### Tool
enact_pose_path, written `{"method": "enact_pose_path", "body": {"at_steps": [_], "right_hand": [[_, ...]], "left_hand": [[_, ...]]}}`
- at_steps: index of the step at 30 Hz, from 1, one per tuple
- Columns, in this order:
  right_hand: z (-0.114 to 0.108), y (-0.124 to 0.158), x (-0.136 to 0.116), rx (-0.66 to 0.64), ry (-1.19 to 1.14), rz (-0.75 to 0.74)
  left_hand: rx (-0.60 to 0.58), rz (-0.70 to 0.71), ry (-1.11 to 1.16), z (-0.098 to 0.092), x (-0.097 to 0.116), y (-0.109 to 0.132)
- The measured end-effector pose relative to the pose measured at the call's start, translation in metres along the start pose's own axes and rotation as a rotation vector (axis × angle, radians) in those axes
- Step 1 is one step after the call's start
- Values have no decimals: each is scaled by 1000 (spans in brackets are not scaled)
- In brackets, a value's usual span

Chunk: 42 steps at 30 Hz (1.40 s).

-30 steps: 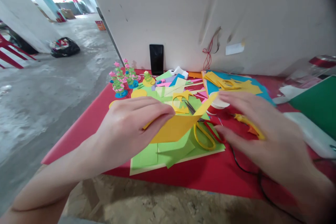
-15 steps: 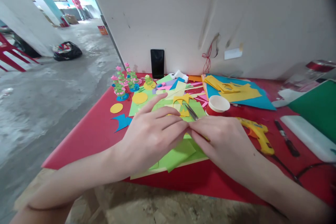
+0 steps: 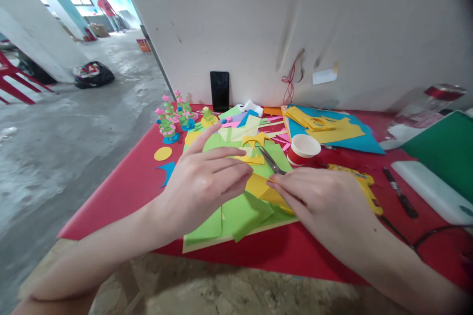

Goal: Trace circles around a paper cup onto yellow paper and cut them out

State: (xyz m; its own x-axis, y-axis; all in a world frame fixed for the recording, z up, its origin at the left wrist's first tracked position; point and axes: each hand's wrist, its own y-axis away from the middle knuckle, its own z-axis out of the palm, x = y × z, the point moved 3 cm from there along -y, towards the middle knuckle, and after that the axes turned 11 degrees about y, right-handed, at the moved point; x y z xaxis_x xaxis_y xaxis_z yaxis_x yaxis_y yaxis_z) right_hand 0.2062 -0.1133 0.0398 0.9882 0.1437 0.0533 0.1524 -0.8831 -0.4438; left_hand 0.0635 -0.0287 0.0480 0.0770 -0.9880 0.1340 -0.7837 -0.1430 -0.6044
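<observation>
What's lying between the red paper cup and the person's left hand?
In the head view, scissors lie on green paper between the cup and the left hand.

Bright daylight from the open doorway (image 3: 107, 5) upper left, soft shadows, wide-angle stretch and perhaps blur at edges.
</observation>
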Motion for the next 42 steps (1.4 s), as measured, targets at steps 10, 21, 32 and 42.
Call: {"method": "enact_pose_path", "body": {"at_steps": [10, 21, 32, 42], "right_hand": [[-18, 19, 33, 56, -100, 110], [42, 26, 61, 94, -694, 872], [66, 31, 56, 153, -576, 775], [96, 47, 46, 67, -333, 603]], "left_hand": [[292, -407, 71, -20, -78, 25], [198, -1000, 1578, 81, -29, 46], [109, -1191, 1601, 91, -32, 53], [153, -1239, 1374, 101, -50, 71]]}}
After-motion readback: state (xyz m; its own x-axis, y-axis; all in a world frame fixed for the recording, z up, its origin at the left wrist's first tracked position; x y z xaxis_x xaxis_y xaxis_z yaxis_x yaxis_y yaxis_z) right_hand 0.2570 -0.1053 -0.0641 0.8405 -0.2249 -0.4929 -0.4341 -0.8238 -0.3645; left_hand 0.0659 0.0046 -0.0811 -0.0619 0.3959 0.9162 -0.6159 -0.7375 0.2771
